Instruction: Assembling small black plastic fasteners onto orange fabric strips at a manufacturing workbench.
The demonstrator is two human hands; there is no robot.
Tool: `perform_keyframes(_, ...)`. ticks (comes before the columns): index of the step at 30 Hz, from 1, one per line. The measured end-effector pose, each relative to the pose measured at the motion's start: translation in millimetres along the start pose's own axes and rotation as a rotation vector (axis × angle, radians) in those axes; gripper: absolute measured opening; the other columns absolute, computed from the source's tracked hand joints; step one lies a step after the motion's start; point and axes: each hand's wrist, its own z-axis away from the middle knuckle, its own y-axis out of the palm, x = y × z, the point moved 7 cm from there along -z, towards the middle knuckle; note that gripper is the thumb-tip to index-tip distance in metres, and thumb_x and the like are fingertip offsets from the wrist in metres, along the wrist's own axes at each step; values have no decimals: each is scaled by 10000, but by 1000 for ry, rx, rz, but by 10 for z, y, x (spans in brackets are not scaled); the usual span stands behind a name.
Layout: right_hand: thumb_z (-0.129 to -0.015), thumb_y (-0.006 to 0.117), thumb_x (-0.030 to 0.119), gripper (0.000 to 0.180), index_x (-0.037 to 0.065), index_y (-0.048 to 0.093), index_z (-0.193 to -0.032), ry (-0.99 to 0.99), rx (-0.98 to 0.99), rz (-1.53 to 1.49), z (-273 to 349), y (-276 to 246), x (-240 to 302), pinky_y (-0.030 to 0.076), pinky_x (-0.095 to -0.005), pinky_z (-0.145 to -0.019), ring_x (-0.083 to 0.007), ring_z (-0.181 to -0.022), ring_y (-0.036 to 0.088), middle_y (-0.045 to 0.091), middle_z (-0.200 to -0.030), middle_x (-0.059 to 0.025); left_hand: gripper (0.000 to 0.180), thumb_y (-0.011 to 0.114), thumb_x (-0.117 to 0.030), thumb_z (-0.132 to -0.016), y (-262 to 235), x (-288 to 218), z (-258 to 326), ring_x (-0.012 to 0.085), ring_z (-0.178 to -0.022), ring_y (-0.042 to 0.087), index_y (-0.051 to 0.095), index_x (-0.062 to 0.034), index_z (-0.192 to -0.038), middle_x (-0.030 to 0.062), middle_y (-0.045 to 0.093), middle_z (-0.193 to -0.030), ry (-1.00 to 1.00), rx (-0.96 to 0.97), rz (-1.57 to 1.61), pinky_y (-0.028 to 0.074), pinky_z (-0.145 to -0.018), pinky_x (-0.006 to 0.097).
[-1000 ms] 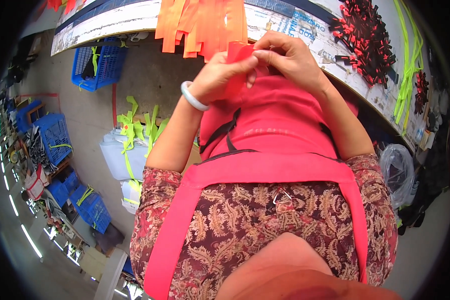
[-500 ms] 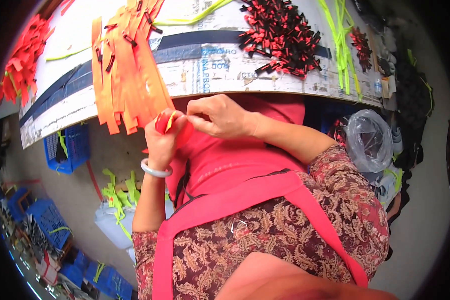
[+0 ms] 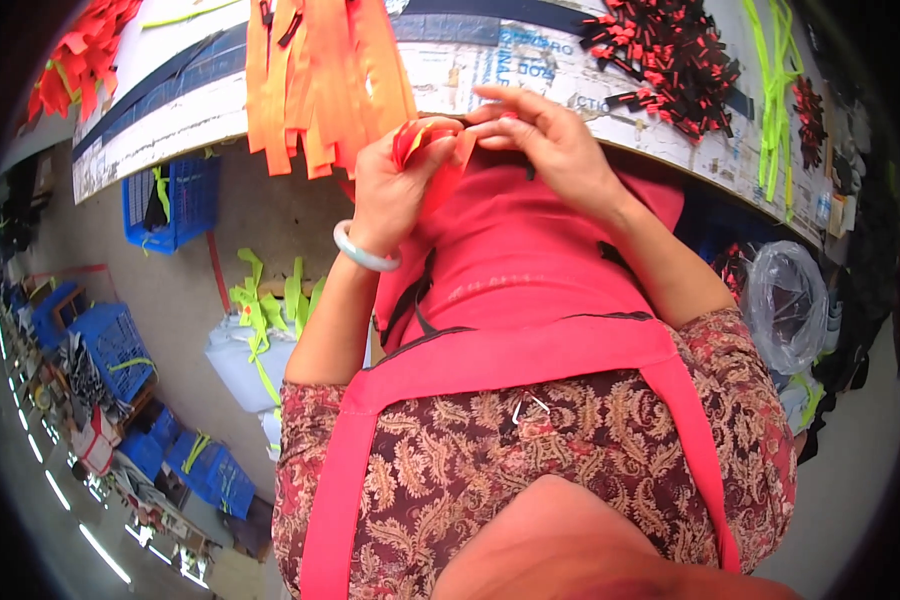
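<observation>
My left hand (image 3: 390, 195) is closed round a bunch of folded red-orange strips (image 3: 407, 145), held just off the table's front edge. One strip end sticks out past the thumb toward my other hand. Beside it, my right hand (image 3: 560, 150) has its fingers stretched and spread, with the tips close to that strip end. A small red spot shows among those fingers, too small to name. Long orange strips (image 3: 320, 95), some with black clips or tabs, hang over the table edge just beyond my left hand.
A pile of short red-and-black pieces (image 3: 660, 65) lies on the white-covered table (image 3: 450, 95). Yellow-green strips (image 3: 773, 95) lie right of it, red strips (image 3: 80, 50) at far left. Blue baskets (image 3: 170, 205) stand below on the left; a clear plastic bag (image 3: 785, 305) sits at right.
My right hand has opened from a pinch and its fingers have spread, slightly away from my left hand. The view has shifted, so the table shows higher and farther right.
</observation>
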Motion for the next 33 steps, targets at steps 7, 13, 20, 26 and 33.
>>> perform_keyframes(7,-1003,438,133,285,-20,513,-1231,152,17,6,-16,-104,14,543,-224,-731,-130,-855,655,646,-967,-124,129,627,-102,-907,60,157,17,57,-718,566,673,12,-945,6,646,-800,-101,16,94,469,-631,198)
perform_keyframes(13,-992,464,113,194,-21,529,-1117,56,130,-41,-8,82,143,513,-220,-697,-107,-745,615,632,-860,-85,160,611,-76,-908,8,181,15,70,-746,590,684,19,-1013,23,667,-825,-158,0,61,459,-644,186)
perform_keyframes(20,-939,561,93,125,-27,581,-965,103,120,266,55,128,198,508,-210,-676,-80,-738,605,648,-854,-58,163,606,-75,-910,43,141,18,74,-761,608,683,15,-1022,26,675,-821,-58,37,69,486,-662,196)
perform_keyframes(26,-929,586,102,137,-29,602,-967,116,74,213,45,106,136,522,-215,-669,-85,-734,623,656,-844,-55,168,640,-95,-894,67,136,33,77,-765,613,684,3,-1023,27,683,-830,-33,62,-49,497,-683,206)
perform_keyframes(33,-924,591,86,163,-33,629,-1029,57,-5,178,79,105,46,532,-210,-685,-89,-745,636,667,-848,-60,167,660,-111,-881,51,178,39,83,-760,620,682,6,-997,36,688,-827,40,84,-101,500,-674,213)
